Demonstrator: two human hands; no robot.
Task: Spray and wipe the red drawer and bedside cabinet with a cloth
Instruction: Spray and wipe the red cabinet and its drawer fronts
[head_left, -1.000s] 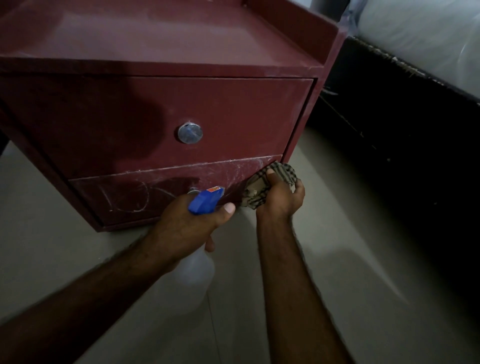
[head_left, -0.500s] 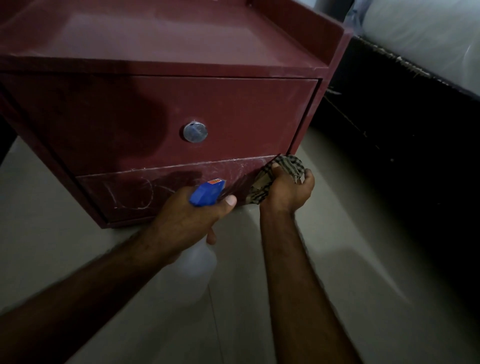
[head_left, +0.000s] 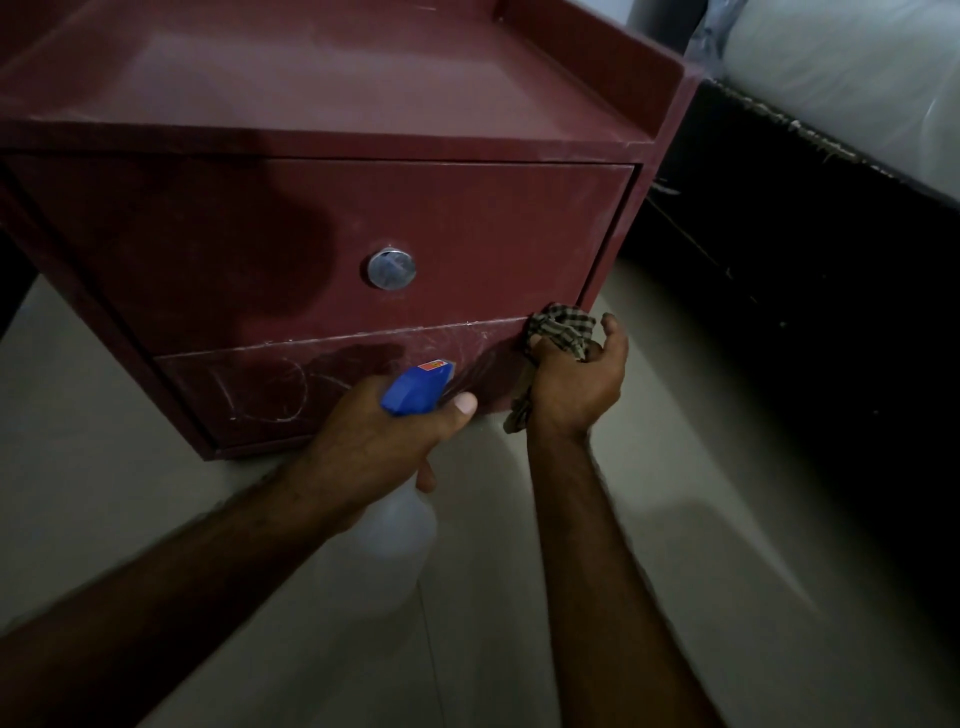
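The right hand (head_left: 574, 387) gripped the bunched checked cloth (head_left: 563, 325), fingers curled round it. Over the last second it had carried the cloth outward along the lower drawer (head_left: 291, 395) to that drawer's top right corner, against the edge of the bedside cabinet (head_left: 311, 78). Just left of this grip, the left hand (head_left: 374, 436) stayed closed round the spray bottle (head_left: 415, 387), nozzle facing the drawer. White marks remained left of the cloth, so wiping there was judged outstanding.

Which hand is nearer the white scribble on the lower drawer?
Left. The left hand, gripping the spray bottle, is just right of the scribble; the right hand, holding the cloth, is at the drawer's right edge.
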